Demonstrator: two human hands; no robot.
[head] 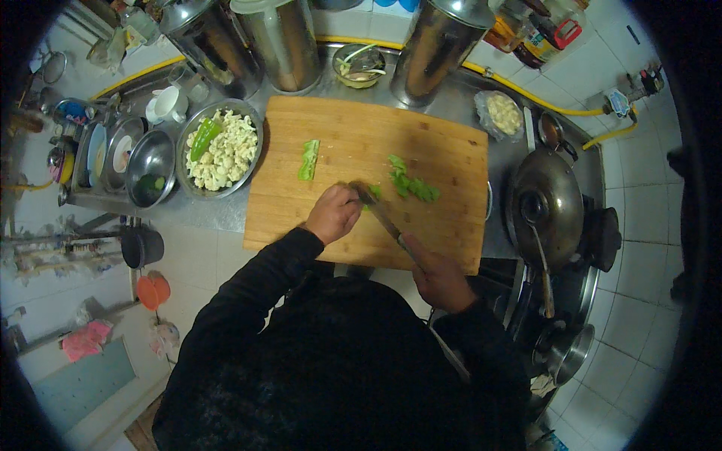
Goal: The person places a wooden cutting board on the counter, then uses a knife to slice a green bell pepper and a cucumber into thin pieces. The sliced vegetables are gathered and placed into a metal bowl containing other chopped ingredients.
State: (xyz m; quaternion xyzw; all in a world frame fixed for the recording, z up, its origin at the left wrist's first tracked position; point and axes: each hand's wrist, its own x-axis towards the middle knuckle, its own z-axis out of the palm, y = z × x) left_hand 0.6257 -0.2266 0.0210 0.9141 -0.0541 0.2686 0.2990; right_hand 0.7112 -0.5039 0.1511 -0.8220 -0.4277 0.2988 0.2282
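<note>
My right hand (443,276) grips the handle of a kitchen knife (386,219), whose blade slants across the wooden cutting board (338,124). The curled fingers of my left hand (335,211) press a green pepper piece (365,208) against the board beside the blade; most of that piece is hidden. Cut green pepper pieces (414,183) lie in a loose group right of the knife. Farther left on the board rests a pepper strip (308,160), apart from both hands.
Left of the board stands a metal bowl (256,158) of cauliflower florets (223,160) with a whole green pepper (205,138) on top. Metal canisters (420,56) and a small glass bowl (361,82) line the back. A lidded wok (550,225) sits at the right.
</note>
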